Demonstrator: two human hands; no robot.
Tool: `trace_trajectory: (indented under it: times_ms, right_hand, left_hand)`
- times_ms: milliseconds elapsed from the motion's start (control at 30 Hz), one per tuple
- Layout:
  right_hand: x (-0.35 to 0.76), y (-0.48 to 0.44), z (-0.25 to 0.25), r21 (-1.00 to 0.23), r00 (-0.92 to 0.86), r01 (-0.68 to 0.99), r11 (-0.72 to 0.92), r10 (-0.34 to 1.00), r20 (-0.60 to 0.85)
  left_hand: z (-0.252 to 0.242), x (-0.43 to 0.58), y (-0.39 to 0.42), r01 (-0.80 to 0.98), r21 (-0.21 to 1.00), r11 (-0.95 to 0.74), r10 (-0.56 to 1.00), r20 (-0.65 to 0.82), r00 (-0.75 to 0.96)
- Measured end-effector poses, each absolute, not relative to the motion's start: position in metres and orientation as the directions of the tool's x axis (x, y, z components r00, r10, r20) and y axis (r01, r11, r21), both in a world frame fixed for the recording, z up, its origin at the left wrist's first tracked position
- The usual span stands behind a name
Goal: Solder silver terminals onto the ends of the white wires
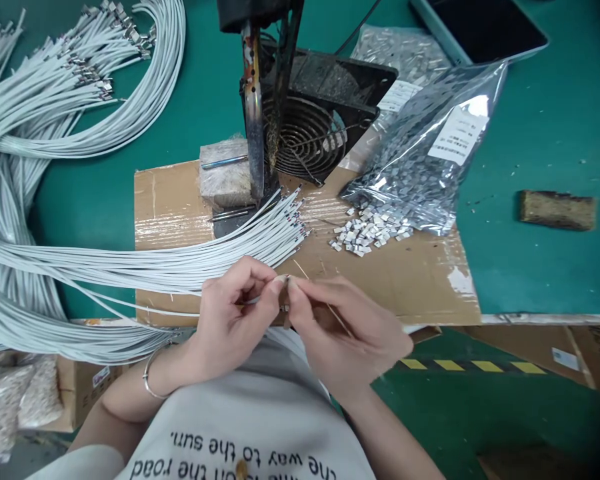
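My left hand (230, 320) pinches the end of a thin white cable (190, 313) near the table's front edge. My right hand (345, 330) meets it fingertip to fingertip, pinched on a tiny metal part (286, 279) at the cable's tip. Just above the hands a bundle of white cables (205, 257) lies across a cardboard sheet (420, 273), stripped ends pointing right. A small heap of silver metal pieces (367, 233) lies on the cardboard, spilled from a clear plastic bag (425, 160).
A soldering stand with a dark iron (254, 113) rises behind the cables, with a black fan (310, 133) beside it. More white cables (55, 100) are coiled at the left. A brown block (557, 209) lies on the green tabletop at right. A tablet (480, 30) sits at the far edge.
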State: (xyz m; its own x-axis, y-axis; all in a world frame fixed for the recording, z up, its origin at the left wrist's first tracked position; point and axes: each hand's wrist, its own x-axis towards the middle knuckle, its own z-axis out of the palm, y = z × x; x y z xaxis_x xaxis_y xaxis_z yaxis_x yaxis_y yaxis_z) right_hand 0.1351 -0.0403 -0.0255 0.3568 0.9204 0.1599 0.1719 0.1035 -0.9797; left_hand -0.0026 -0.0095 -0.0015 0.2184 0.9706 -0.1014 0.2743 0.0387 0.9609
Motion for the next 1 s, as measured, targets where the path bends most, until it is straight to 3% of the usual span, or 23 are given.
trace_trajectory:
  times_ms: [67,133,233,333,467,633,833,900,1000]
  right_hand:
    - [0.132,-0.041,-0.024,-0.930,0.333,0.327,0.171,0.899,0.283]
    - [0.134,-0.039,-0.022,-0.927,0.302,0.325,0.186,0.909,0.288]
    - [0.142,-0.034,-0.021,-0.995,0.252,0.078,0.069,0.964,0.087]
    - [0.153,-0.030,-0.022,-0.968,0.107,-0.209,-0.140,0.981,-0.165]
    - [0.160,-0.027,-0.023,-0.911,-0.010,-0.333,-0.243,0.967,-0.254]
    - [0.156,-0.028,-0.019,-0.959,0.051,-0.238,-0.150,0.985,-0.167]
    - [0.159,-0.031,-0.016,-0.972,0.087,0.200,0.124,0.986,0.144]
    - [0.164,-0.030,-0.016,-0.966,0.038,0.208,0.153,0.986,0.165]
    - [0.169,-0.028,-0.017,-0.997,0.095,0.073,0.038,0.994,0.045]
  left_hand:
    - [0.002,-0.003,-0.007,0.207,0.966,0.153,0.954,-0.199,0.223]
    - [0.007,-0.002,-0.002,0.170,0.957,0.235,0.943,-0.267,0.200]
    - [0.014,0.000,0.003,0.162,0.942,0.293,0.939,-0.316,0.139]
    - [0.015,0.001,0.003,0.173,0.940,0.294,0.942,-0.315,0.115]
    - [0.010,0.001,-0.001,0.183,0.954,0.236,0.959,-0.259,0.117]
    - [0.007,0.000,-0.004,0.203,0.965,0.164,0.972,-0.193,0.133]
    - [0.011,0.002,0.000,0.171,0.960,0.224,0.960,-0.248,0.133]
    - [0.013,0.002,0.001,0.171,0.952,0.253,0.949,-0.278,0.146]
    - [0.015,0.000,0.004,0.155,0.948,0.277,0.943,-0.300,0.147]
